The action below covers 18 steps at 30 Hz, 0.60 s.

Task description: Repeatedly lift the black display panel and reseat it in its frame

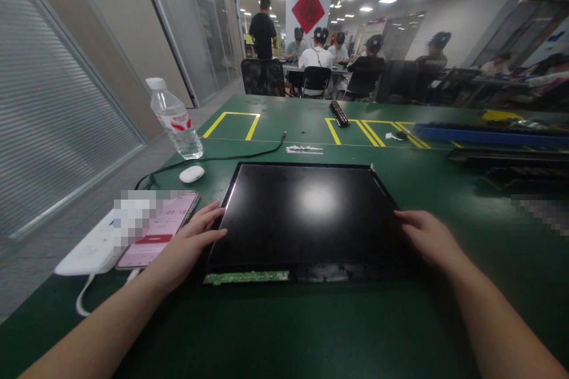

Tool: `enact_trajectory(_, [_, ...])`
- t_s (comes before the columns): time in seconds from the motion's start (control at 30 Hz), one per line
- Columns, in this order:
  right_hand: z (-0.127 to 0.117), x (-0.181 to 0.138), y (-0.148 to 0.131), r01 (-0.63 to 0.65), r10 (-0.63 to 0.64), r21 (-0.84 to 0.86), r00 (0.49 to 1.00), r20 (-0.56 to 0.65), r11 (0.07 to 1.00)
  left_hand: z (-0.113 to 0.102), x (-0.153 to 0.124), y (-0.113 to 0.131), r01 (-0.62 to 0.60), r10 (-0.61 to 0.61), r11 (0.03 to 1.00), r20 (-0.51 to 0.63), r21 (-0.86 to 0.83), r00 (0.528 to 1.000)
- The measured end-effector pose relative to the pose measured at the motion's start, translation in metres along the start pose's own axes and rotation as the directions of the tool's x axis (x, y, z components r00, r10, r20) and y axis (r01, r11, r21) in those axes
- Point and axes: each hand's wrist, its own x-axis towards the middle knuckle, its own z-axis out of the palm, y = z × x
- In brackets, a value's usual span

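Note:
A black flat display panel (306, 213) lies face up on the green table (284, 320), with a narrow green circuit strip (246, 277) along its near edge. My left hand (189, 246) rests at the panel's left edge, fingers stretched out and touching it. At the panel's right edge lies my right hand (427, 237), fingers extended flat against the side. Neither hand holds anything.
Left of the panel lie a phone (155, 231) with a lit pink screen, a white power strip (89, 251), a white earbud case (192, 174), a water bottle (175, 121) and a black cable (213, 159). Black trays (507, 160) sit at the right. Several people sit at far tables.

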Motion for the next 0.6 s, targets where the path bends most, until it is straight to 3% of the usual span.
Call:
enact_trajectory(0.37, [0.001, 0.003, 0.004, 0.013, -0.013, 0.022, 1.0, -0.001, 1.0, 0.0, -0.001, -0.002, -0.041, 0.037, 0.997, 0.069, 0.061, 0.997])
enact_trajectory(0.6, [0.002, 0.003, 0.008, 0.011, -0.01, 0.06, 1.0, -0.017, 0.998, -0.014, 0.004, -0.009, -0.237, 0.186, 0.923, 0.186, 0.303, 0.965])
